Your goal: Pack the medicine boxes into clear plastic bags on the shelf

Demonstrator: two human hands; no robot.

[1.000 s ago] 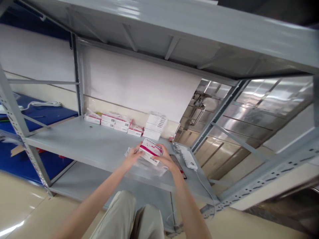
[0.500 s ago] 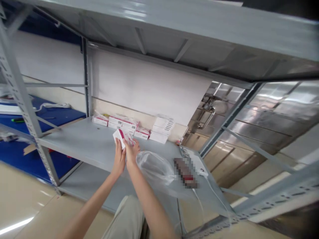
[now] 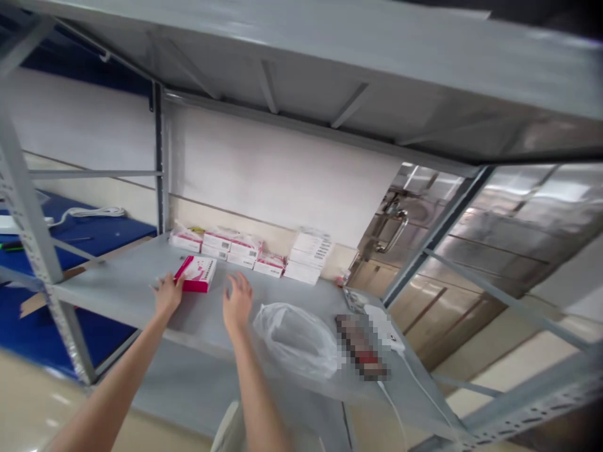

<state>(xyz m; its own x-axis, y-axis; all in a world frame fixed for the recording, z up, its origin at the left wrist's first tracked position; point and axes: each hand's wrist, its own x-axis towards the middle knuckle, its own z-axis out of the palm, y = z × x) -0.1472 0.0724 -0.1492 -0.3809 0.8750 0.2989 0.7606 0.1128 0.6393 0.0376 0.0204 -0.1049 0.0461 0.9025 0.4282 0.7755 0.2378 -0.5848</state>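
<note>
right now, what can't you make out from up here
All in the head view:
- dark item: masked by pixel blocks
- print on the pink and white box: too small, blurred
- whether the left hand grips that box or only touches it: blurred
- trouser leg: cut off by the bottom edge

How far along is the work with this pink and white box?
Done: the box rests on the shelf. In hand: the left hand touches its edge; the right hand is open, off it. Perhaps remaining: joining the row of boxes behind, tidying the plastic bag.
</note>
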